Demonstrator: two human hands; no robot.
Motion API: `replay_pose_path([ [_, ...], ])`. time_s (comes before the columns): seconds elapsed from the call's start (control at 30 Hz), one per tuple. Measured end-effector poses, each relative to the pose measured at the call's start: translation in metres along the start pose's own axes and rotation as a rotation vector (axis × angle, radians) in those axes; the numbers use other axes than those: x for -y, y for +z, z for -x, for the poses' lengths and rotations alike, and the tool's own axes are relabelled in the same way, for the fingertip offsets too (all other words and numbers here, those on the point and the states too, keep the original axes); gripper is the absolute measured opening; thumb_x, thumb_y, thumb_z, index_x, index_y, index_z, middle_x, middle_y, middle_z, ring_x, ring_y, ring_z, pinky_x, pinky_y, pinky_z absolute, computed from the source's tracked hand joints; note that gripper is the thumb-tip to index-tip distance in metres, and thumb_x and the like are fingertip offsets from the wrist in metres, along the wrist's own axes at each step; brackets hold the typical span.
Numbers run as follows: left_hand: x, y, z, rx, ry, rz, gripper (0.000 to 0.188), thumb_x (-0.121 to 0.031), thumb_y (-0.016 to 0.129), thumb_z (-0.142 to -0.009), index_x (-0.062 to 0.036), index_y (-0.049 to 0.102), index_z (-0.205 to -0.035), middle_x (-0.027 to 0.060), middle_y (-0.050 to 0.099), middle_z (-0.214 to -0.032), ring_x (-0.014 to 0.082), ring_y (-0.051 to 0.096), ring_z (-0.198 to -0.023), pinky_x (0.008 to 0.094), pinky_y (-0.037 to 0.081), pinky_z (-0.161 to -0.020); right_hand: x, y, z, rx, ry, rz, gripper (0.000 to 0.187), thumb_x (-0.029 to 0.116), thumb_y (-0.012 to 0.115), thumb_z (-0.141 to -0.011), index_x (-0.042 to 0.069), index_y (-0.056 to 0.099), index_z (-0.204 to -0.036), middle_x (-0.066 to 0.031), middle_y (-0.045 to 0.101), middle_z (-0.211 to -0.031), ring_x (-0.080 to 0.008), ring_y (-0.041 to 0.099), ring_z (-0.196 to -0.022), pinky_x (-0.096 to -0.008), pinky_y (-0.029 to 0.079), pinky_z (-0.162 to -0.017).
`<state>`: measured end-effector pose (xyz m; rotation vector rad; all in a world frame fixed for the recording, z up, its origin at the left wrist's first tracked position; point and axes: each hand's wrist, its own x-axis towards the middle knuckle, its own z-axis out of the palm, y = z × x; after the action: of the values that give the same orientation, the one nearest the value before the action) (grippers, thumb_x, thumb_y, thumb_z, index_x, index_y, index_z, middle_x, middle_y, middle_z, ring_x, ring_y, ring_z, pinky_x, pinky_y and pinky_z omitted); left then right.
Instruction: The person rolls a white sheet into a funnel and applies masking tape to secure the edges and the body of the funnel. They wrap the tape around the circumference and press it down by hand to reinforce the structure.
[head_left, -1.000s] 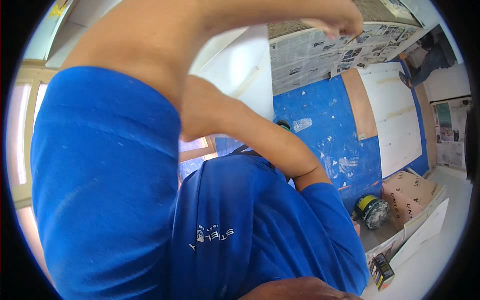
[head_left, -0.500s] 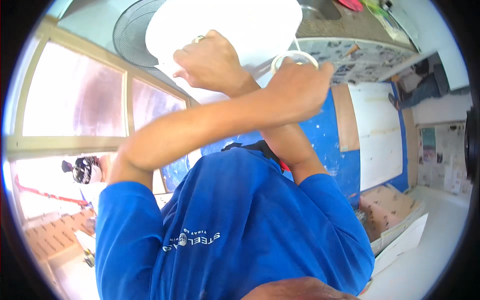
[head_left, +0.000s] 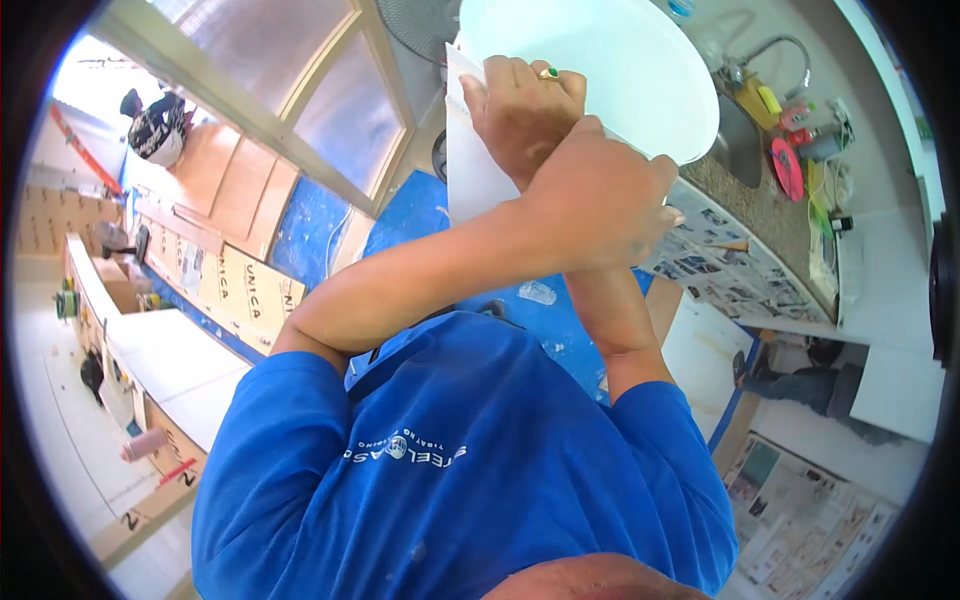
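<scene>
My forearms cross in front of me, left over right. My right hand (head_left: 525, 112), with a green-stoned ring on a finger, is closed at the near left edge of a large white tub-like container (head_left: 620, 75). A white flat side (head_left: 482, 165) shows below that hand. My left hand (head_left: 605, 195) reaches across to the right, just below the container's rim. Its fingers are curled and slightly blurred, and what they hold, if anything, is hidden.
A stone-topped counter (head_left: 735, 190) with a sink (head_left: 738, 145), faucet (head_left: 790, 45) and pink item (head_left: 787, 168) lies right. A mesh fan (head_left: 415, 25) and framed window (head_left: 345, 100) are left. Blue sheeting (head_left: 410, 215) covers flooring. One person (head_left: 160, 125) is far left; another's legs (head_left: 800, 390) show right.
The view has swung, bringing the counter and sink into fuller sight. The container now sits further right. A white ring-shaped piece at my left hand is no longer visible. My arms remain crossed.
</scene>
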<state>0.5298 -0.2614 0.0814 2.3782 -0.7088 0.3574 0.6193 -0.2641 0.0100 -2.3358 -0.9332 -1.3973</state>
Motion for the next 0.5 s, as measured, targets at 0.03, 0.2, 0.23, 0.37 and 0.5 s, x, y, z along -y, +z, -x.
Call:
replay_pose_path([
  [0.03,0.000,-0.001,-0.003,0.014,-0.048,0.013,0.028,-0.030,0.073,-0.089,-0.0035,0.066,-0.094,0.0188,0.071,-0.077,0.0405,0.068,-0.072,0.0525,0.050,-0.070,0.003,-0.003,-0.002,0.029,0.009,0.017,0.029,0.036,0.083,-0.078,0.016,0.062,-0.078,0.0002,0.063,-0.070,-0.0214,0.064,-0.067,-0.0404,0.038,-0.075],
  [0.2,-0.001,0.003,-0.016,0.064,0.034,-0.004,0.029,-0.032,0.074,-0.089,-0.0038,0.067,-0.091,0.0169,0.070,-0.075,0.0394,0.068,-0.075,0.0507,0.051,-0.075,-0.001,-0.004,-0.005,0.050,0.053,-0.028,0.027,0.035,0.081,-0.081,0.015,0.061,-0.077,-0.0005,0.064,-0.068,-0.0222,0.063,-0.068,-0.0426,0.037,-0.081],
  [0.23,0.001,0.002,-0.016,0.053,0.062,0.034,0.029,-0.032,0.074,-0.089,-0.0034,0.067,-0.091,0.0171,0.070,-0.074,0.0397,0.068,-0.076,0.0509,0.052,-0.074,0.006,-0.004,-0.004,0.064,0.026,-0.084,0.028,0.035,0.080,-0.081,0.015,0.061,-0.077,-0.0007,0.064,-0.068,-0.0224,0.063,-0.068,-0.0424,0.037,-0.082],
  [0.37,0.026,-0.020,-0.033,0.205,0.266,0.174,0.029,-0.030,0.074,-0.088,-0.0017,0.067,-0.091,0.0189,0.069,-0.075,0.0412,0.070,-0.079,0.0515,0.053,-0.072,0.022,-0.018,-0.005,0.193,0.030,-0.095,0.023,0.032,0.073,-0.090,0.015,0.061,-0.080,-0.0013,0.066,-0.075,-0.0207,0.066,-0.080,-0.0434,0.036,-0.086],
  [0.5,0.047,-0.035,-0.056,0.418,0.492,0.091,0.024,-0.023,0.071,-0.089,0.0004,0.067,-0.092,0.0206,0.071,-0.079,0.0416,0.071,-0.079,0.0539,0.054,-0.072,0.017,-0.011,-0.016,0.190,0.050,-0.121,0.024,0.034,0.074,-0.089,0.015,0.063,-0.080,-0.0015,0.063,-0.073,-0.0213,0.061,-0.073,-0.0437,0.037,-0.084],
])
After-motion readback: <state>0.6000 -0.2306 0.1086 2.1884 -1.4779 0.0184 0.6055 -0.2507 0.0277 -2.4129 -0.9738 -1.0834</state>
